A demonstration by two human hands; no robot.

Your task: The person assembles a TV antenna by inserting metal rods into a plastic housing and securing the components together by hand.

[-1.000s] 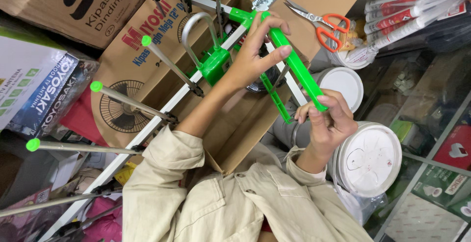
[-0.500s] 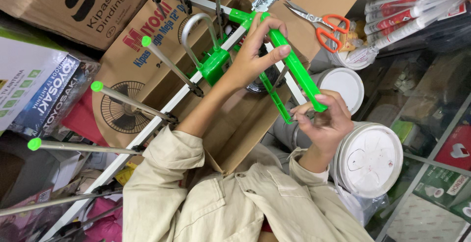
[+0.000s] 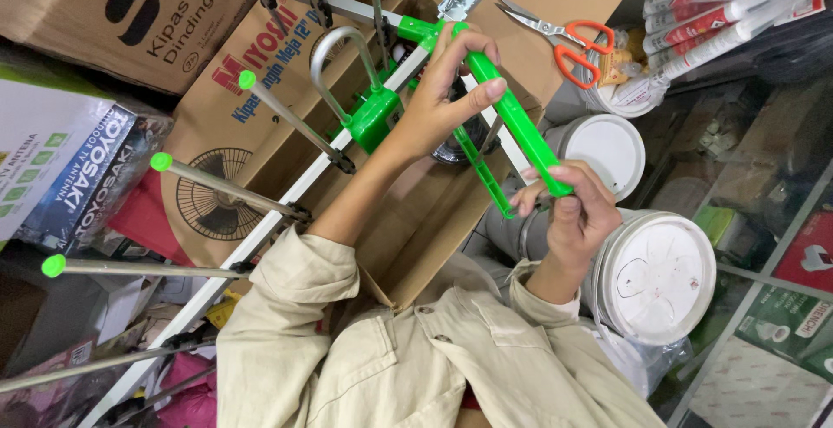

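Little free room around my fingers here. My left hand (image 3: 442, 102) is hemmed by the metal rods with green caps (image 3: 260, 102) that fan out to one side, and the grey loop (image 3: 334, 63) stands just beside it. My right hand (image 3: 568, 220) has the white bucket lids (image 3: 655, 276) close behind it (touching or not, I cannot tell). The open cardboard box (image 3: 425, 237) between my arms leaves the only clear gap. Scissors (image 3: 560, 37) lie past the green bar (image 3: 516, 120), well apart.
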